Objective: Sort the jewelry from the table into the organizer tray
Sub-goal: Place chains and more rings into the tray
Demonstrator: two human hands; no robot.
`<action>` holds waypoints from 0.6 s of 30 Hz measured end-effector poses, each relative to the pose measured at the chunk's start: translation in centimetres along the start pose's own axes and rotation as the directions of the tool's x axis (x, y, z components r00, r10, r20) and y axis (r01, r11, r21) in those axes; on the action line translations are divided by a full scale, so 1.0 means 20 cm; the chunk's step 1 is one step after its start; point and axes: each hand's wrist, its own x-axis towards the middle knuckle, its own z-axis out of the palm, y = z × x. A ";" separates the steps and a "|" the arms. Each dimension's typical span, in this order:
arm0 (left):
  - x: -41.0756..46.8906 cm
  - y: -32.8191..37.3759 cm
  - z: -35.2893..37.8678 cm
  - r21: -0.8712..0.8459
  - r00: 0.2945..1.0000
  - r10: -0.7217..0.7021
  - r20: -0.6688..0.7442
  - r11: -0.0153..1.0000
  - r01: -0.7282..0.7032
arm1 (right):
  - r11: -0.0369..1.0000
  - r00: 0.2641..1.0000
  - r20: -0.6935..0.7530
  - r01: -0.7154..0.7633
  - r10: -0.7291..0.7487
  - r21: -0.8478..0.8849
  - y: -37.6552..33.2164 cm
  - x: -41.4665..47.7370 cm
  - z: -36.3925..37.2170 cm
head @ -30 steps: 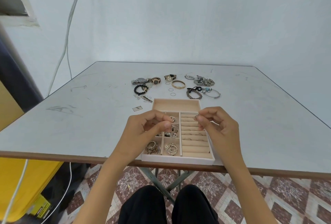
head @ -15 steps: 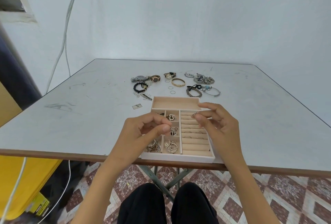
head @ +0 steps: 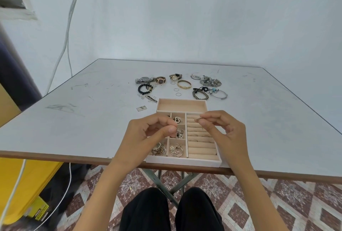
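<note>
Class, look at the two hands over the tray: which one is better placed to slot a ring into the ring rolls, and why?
Right. The right hand pinches a ring directly above the ring rolls on the right side of the tray; the left hand hovers over the small compartments.

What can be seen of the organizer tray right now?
The organizer tray is a shallow, pale beige rectangle with a soft-looking lining, lying flat at the near edge of the table. A wide compartment across its far end is empty; small square compartments on the left hold jewelry pieces; padded rolls on the right hold a few rings. The left hand and right hand hang over it, hiding part; the right pinches a small ring.
</note>
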 end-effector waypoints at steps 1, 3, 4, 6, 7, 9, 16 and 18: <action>0.00 0.00 0.00 0.025 1.000 0.004 0.003 1.000 -0.004 | 1.000 1.000 -0.002 0.003 -0.003 0.000 0.00 0.00 0.00; 0.00 -0.01 0.00 0.121 1.000 0.023 0.018 0.992 -0.025 | 1.000 1.000 -0.007 0.005 -0.005 0.005 0.00 0.00 0.00; 0.00 -0.02 0.00 0.183 0.999 0.030 0.035 0.983 -0.036 | 1.000 1.000 -0.009 0.007 -0.007 0.005 0.00 0.00 0.00; 0.00 -0.05 -0.01 0.292 0.997 0.036 0.069 0.955 -0.055 | 1.000 1.000 -0.013 0.009 -0.009 0.005 0.00 0.00 0.00; 0.01 -0.06 -0.02 0.342 0.995 0.047 0.089 0.937 -0.074 | 1.000 1.000 -0.016 0.009 -0.009 0.007 0.00 0.00 0.00; 0.02 -0.08 -0.03 0.443 0.986 0.080 0.143 0.886 -0.136 | 1.000 1.000 -0.020 0.009 -0.009 0.010 0.01 0.00 0.00; 0.06 -0.11 -0.03 0.619 0.961 0.106 0.256 0.745 -0.247 | 1.000 1.000 0.005 0.010 -0.010 0.001 0.01 0.02 0.01; 0.07 -0.11 -0.03 0.637 0.964 0.097 0.247 0.733 -0.237 | 1.000 1.000 -0.002 0.003 -0.003 0.006 0.01 0.02 0.01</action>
